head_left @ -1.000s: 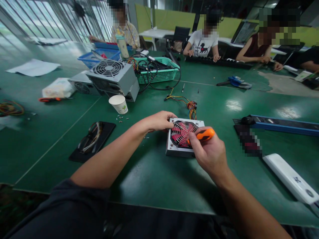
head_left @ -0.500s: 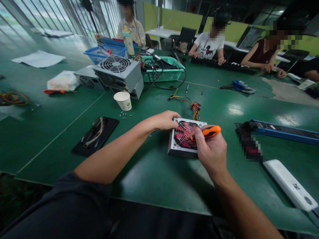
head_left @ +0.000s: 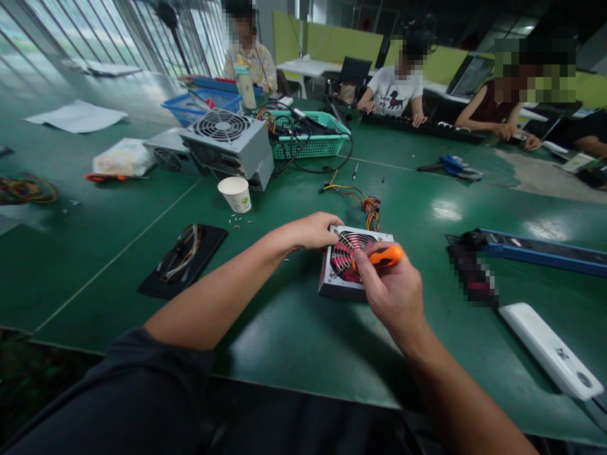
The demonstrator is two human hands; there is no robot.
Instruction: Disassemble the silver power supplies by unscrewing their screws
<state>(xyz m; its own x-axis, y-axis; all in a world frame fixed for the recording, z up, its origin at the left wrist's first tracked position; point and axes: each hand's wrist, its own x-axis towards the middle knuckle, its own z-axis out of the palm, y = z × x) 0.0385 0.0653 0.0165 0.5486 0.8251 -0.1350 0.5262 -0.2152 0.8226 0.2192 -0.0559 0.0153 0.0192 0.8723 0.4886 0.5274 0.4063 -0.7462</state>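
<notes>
A computer power supply (head_left: 337, 280) lies on the green table in front of me, its round wire fan grille (head_left: 351, 242) and red fan facing up. My left hand (head_left: 317, 230) grips its far left corner, thumb on the top and the other fingers mostly hidden. Closed around an orange and black screwdriver (head_left: 386, 255) is my right hand (head_left: 397, 292), over the right part of the grille. The screwdriver's shaft slants left across the grille; I cannot tell exactly where its tip rests. A bundle of coloured cables (head_left: 371, 212) runs from the far side of the unit.
Left of my arms are a black panel with wires (head_left: 183, 260), a paper cup (head_left: 234, 194) and several loose screws (head_left: 238, 221). Stacked power supplies (head_left: 241, 148) and a green basket (head_left: 308, 146) stand farther back. A white power strip (head_left: 550, 351) lies right. Co-workers sit across the table.
My right hand and the screwdriver have shifted slightly left over the grille. The left hand stays on the power supply's corner.
</notes>
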